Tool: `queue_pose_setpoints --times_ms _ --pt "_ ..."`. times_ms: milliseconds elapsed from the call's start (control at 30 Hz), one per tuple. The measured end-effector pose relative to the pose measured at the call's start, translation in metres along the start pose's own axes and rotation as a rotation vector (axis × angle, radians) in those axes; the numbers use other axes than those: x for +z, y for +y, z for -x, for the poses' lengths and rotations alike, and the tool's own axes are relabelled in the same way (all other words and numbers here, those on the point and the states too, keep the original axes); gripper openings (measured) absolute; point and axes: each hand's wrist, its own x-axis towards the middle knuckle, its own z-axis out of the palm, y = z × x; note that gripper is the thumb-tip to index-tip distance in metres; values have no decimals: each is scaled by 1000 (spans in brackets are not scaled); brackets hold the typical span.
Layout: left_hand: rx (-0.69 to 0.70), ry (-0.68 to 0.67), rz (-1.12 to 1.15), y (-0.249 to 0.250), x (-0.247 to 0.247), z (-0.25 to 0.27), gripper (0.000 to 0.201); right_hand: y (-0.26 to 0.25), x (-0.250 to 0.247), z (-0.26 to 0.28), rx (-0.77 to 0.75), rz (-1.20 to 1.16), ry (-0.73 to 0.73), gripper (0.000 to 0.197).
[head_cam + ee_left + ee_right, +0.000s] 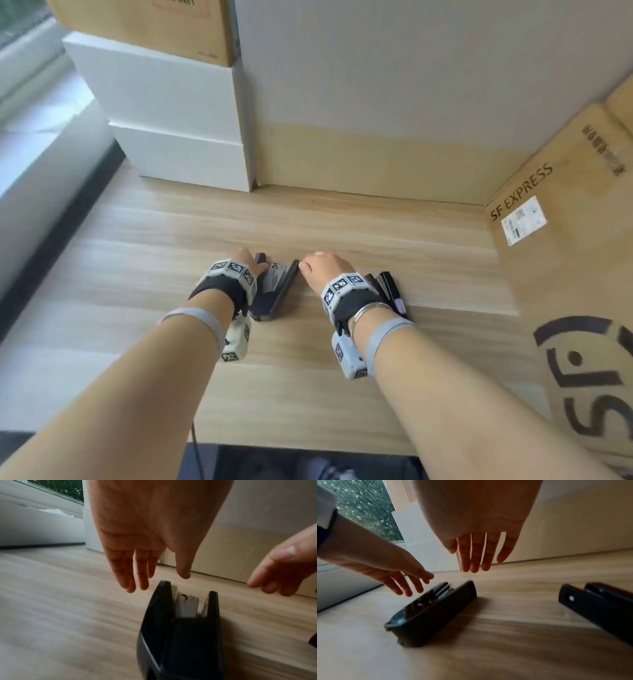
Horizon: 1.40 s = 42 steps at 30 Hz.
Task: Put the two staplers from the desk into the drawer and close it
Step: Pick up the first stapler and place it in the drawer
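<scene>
Hands (245,262) (323,269) above desk (342,222), fingers (142,572) (477,553) straight, apparently clear of two staplers (274,291) (390,291).

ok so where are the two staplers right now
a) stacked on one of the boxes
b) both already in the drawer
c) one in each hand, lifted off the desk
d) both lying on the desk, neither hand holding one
d: the left stapler and the right stapler both lie on the wooden desk, while the left hand and right hand hover above with straight fingers, no grip on either.
</scene>
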Motion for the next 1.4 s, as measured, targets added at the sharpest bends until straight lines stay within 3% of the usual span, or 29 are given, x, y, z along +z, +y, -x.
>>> queue_pose_setpoints --times_ms 167,433,567,733,900,1033,1133,1267,1400 --pt "-48 -82 -40 -2 27 -14 56 16 33 -7 49 21 -99 39" --pt "-81 -66 -26 2 31 -25 52 36 50 -20 22 16 -111 34" --pt "-103 -2 38 4 32 -22 39 41 53 -19 -7 33 -112 33" --pt "-161 97 188 13 39 -11 46 47 54 -18 -29 67 -118 34" --pt "-102 142 262 9 45 -4 53 51 55 -15 -34 118 -151 34" --pt "-12 68 179 8 45 2 58 50 57 -8 -21 147 -171 34" --pt "23 45 139 9 46 7 55 47 57 -3 -25 156 -176 35" --pt "65 121 151 -7 50 13 36 34 59 2 -20 175 -181 35" --pt "91 155 195 -32 41 24 41 18 62 6 -17 183 -176 34"
